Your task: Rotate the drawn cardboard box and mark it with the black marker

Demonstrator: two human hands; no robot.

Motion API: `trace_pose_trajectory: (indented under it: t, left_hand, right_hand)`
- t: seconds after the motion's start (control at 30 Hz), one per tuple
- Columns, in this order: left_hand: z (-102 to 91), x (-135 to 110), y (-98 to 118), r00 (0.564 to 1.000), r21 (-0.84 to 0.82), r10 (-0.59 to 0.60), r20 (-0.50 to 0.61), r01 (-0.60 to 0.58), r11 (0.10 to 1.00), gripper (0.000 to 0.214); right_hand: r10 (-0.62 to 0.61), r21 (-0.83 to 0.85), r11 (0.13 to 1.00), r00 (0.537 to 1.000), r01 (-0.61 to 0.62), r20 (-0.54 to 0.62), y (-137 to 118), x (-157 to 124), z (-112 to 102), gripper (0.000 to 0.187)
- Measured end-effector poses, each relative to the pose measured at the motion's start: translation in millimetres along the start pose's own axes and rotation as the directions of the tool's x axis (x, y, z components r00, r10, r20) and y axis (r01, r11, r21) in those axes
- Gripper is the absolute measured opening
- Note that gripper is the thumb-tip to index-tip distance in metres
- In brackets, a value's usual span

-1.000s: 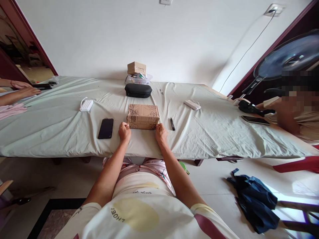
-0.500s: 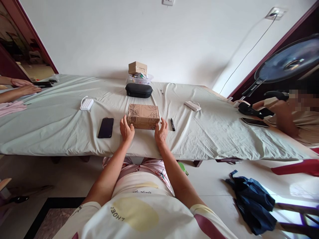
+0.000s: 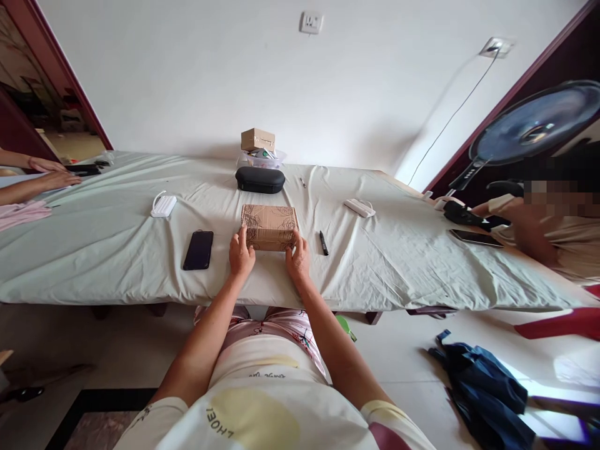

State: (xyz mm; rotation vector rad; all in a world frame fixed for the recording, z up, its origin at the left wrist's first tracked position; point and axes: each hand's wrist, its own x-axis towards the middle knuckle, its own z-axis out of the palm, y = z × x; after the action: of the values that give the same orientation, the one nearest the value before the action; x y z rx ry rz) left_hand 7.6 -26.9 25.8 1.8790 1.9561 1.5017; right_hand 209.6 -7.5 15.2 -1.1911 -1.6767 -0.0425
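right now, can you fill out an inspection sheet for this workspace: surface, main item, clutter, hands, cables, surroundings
Surface: pale grey-green tablecloth, wrinkled throughout
Main item: patterned cardboard box, between both hands; contents hidden
Clutter: phone left of the box, black marker right, black case behind; two white devices farther out, one each side
Hands: left hand at the box's left side, right hand at its right front corner; grip firmness unclear
Cables: thin dark cable runs down from the right-hand wall socket; lower end unclear
Surroundings: round fan and a person at right; another person's hands at far left
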Motion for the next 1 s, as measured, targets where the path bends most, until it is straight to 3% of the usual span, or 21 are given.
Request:
trace_pose_trajectory:
  t: [0.3, 0.43, 0.6, 0.73, 0.87, 1.0]
  left_hand:
    - [2.5, 2, 2, 0.999, 0.064, -0.03, 0.022, 0.029, 0.997, 0.068]
    - [1.6, 3, 2, 0.999, 0.053, -0.003, 0.041, 0.001, 0.999, 0.072]
    - [3.0, 0, 2, 0.999, 0.011, 0.008, 0.036, -0.008, 1.0, 0.079]
    - [4.6, -1, 1, 0.999, -0.003, -0.002, 0.032, 0.002, 1.0, 0.078]
    - [2.7, 0, 2, 0.998, 0.007, -0.011, 0.056, 0.01, 1.0, 0.074]
    - [-3.0, -1, 8, 0.998, 0.031, -0.029, 0.05, 0.028, 0.999, 0.074]
  right_hand:
    - [0.018, 0.029, 0.999, 1.0, -0.018, 0.0, 2, 0, 4, 0.071]
    - [0.036, 0.017, 0.999, 0.999, -0.037, 0.018, 0, 0, 4, 0.066]
    - [0.083, 0.009, 0.997, 0.994, -0.083, -0.077, 1, 1, 2, 0.058]
    - [0.2, -0.124, 0.969, 0.972, -0.216, -0.126, 15, 10, -15, 0.051]
    - [0.354, -0.285, 0.891, 0.934, -0.355, -0.055, 41, 27, -47, 0.049]
    - [0.504, -0.436, 0.78, 0.863, -0.449, 0.013, 62, 35, -68, 0.049]
